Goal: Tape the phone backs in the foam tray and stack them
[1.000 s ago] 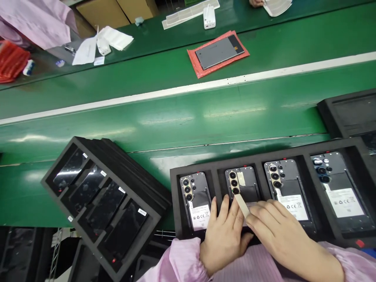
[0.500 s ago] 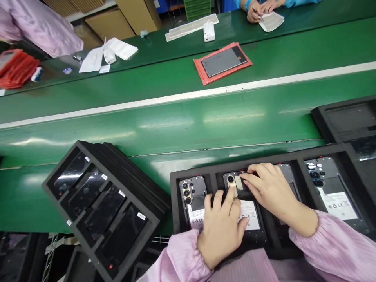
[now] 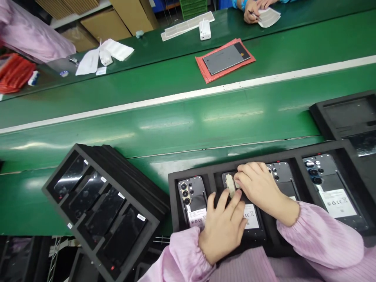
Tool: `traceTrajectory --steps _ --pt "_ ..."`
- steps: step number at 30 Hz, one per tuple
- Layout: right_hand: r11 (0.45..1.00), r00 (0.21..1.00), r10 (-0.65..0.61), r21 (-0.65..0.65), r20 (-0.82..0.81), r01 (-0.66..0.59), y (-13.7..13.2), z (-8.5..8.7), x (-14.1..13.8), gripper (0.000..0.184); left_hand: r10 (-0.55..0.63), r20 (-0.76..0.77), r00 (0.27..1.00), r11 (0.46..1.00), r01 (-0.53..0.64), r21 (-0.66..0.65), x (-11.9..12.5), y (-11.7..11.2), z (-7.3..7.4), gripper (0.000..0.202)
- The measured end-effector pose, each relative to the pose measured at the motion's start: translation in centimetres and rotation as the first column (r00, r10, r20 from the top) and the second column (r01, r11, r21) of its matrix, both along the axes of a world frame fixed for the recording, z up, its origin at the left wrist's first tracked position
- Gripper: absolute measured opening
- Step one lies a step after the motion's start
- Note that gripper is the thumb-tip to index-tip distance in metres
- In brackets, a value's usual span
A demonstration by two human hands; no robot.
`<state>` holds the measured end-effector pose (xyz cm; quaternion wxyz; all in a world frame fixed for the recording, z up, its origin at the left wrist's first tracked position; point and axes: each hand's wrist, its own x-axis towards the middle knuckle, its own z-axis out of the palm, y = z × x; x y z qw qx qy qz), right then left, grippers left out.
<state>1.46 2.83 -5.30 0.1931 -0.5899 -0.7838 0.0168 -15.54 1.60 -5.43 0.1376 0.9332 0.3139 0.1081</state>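
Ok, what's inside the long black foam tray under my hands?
Four grey phones, in a row, camera side up. Your left hand and right hand hide parts of the three leftmost.

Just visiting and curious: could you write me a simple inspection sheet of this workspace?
Surface: green bench with a long white strip across it.
Job's things: black tray holding four phones, backs up; a beige strip lies over the camera area of the second from left.
Clutter: papers, a white box, a grey panel on a red sheet.
Hands: left hand spread, fingertips by the strip's lower end; right hand bunched beside it, grip hidden.
Cables: nothing seen.
Surroundings: stacked black trays at left; cardboard boxes and a co-worker's hand beyond.
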Motion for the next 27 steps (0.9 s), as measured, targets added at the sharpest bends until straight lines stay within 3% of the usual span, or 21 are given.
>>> traceTrajectory --steps 8,16,24,27 --pt "1.0 1.0 0.006 0.01 -0.03 -0.006 -3.9 -0.2 0.1 0.034 0.003 -0.048 0.999 0.999 0.0 0.054 0.5 -0.5 -0.4 0.038" --pt "0.998 0.998 0.017 0.057 -0.063 -0.013 -4.9 -0.2 -0.1 0.031 0.008 -0.05 0.999 0.998 -0.005 0.057 0.6 -0.6 -0.3 0.043" --pt "0.989 0.99 -0.133 0.061 -0.038 0.135 -1.5 0.2 -0.4 0.025 0.008 -0.081 0.997 0.999 -0.005 0.037 0.7 -0.6 -0.3 0.043" --pt "0.985 0.985 -0.169 0.039 0.015 0.169 0.1 0.1 -0.3 0.011 0.011 -0.089 0.996 0.999 -0.006 0.052 0.8 -0.5 -0.2 0.043"
